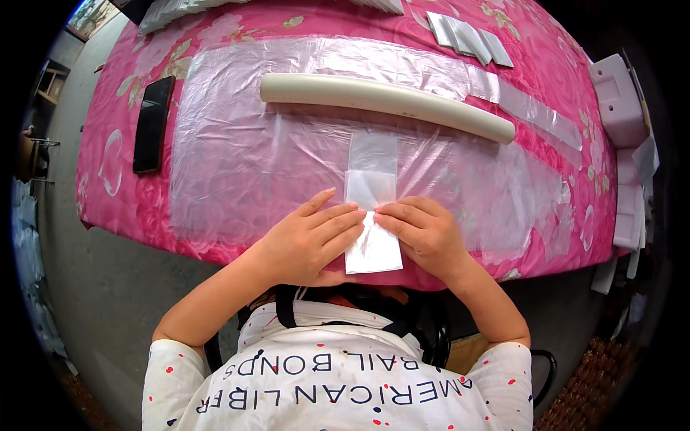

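Observation:
A narrow white folded sheet [374,257] lies lengthwise in front of me at the near table edge. Its far part reaches into or under a clear, narrow plastic sleeve [373,151]; which of the two, I cannot tell. On the sheet's left side rests my left hand [316,233], fingers stretched out and the little finger spread away. From the right, my right hand [425,231] has its bent fingertips closed on the sheet's middle, its thumb hidden. The fingertips of both hands nearly meet. Beyond them lies a long cream-coloured tube [388,103].
Clear plastic film [223,158] covers much of the pink flowered tablecloth [108,194]. A black phone [153,126] lies at the left. White folded packets [471,39] sit at the far right, with a white stack [180,11] at far left. Pale foam pieces [618,93] stand beyond the right edge.

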The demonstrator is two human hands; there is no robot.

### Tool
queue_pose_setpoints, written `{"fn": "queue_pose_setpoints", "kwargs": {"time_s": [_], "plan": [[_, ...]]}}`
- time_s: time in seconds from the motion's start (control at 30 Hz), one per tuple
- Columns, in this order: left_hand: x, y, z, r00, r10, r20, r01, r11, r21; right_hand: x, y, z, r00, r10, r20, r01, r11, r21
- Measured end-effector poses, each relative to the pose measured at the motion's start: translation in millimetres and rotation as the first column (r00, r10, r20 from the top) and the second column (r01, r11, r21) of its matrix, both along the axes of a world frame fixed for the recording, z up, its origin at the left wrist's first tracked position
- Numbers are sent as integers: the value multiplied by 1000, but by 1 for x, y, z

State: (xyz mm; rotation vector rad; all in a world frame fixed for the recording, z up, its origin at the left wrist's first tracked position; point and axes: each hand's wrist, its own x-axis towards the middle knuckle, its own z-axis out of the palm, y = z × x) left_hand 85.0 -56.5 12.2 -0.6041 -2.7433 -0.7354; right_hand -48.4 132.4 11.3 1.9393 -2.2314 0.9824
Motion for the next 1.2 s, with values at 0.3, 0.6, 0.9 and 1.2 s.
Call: {"fn": "queue_pose_setpoints", "kwargs": {"time_s": [0.3,0.6,0.9,1.2], "plan": [[-5,6,-12,990,14,-142,-34,990,-138,3,8,-5,998,-47,-40,47,999,-4],[-8,8,-11,996,79,-39,-77,996,51,2,9,-7,997,-79,18,80,996,-49],[-37,14,0,764,412,497,-622,675,396,-31,-20,21,562,-527,637,178,829,529],[-53,8,17,677,506,534,-708,647,284,-55,-35,20,341,-659,670,-3,712,702]]}}
